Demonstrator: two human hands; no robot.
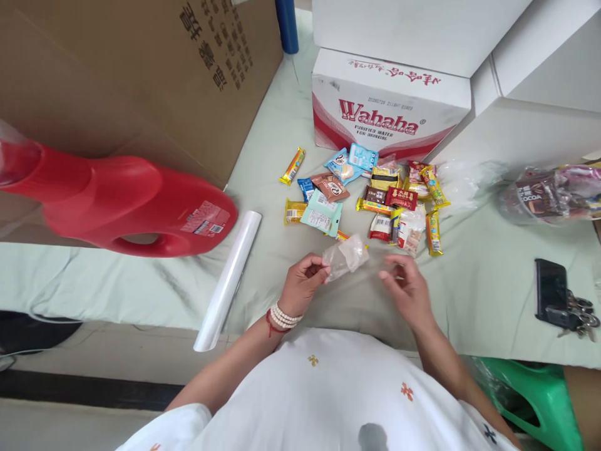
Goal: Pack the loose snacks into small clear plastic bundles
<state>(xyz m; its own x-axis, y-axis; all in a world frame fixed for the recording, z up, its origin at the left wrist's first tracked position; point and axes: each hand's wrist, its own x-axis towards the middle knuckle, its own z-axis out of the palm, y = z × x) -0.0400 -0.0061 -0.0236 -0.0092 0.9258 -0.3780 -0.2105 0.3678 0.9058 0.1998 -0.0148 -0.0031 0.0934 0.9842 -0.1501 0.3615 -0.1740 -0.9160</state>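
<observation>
My left hand [306,280], with a beaded bracelet [284,316] at the wrist, pinches one end of a small clear plastic bag [346,258]. The bag looks crumpled and whitish at its far end. To its right, my right hand [407,287] hovers apart from the bag with its fingers curled and spread, nothing visible between them. Just beyond both hands lies a loose pile of wrapped snacks: a brown packet [331,186], a pale green packet [322,212], a blue packet [344,164], a red packet [402,198] and several yellow ones, one [434,232] at the right.
A white and red Wahaha carton [389,106] stands behind the snacks. At left are a large red jug [141,207], a brown cardboard box [188,81] and a white roll [228,282]. A bag of cocoa packets [539,195], a phone [551,289] and keys [582,315] lie at right.
</observation>
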